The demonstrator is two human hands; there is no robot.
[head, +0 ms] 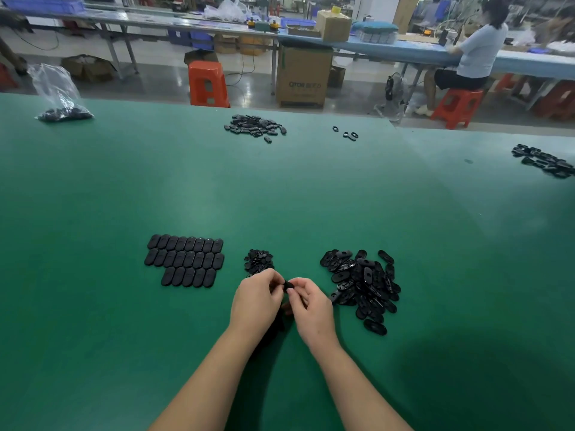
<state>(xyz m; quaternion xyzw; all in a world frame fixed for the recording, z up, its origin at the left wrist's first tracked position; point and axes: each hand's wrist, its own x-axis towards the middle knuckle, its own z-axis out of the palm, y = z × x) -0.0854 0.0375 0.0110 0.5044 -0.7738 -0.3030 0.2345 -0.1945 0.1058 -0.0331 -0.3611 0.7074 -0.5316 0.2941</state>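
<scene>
Low in the centre of the frame, the left hand (256,301) and the right hand (311,306) meet above the green table (280,194) — both pinch one small black plastic piece (287,285), fingers curled tight on it from either side. Its shape is mostly hidden by the fingertips. Left of the hands lie neat rows of matte black oval covers (185,259), edge to edge. Just above the left hand sits a little heap of small black parts (259,261); to the right, a loose pile of glossy black oval shells (362,283). At upper centre, a brown cardboard box (303,77) bears faint print — too blurred to read.
</scene>
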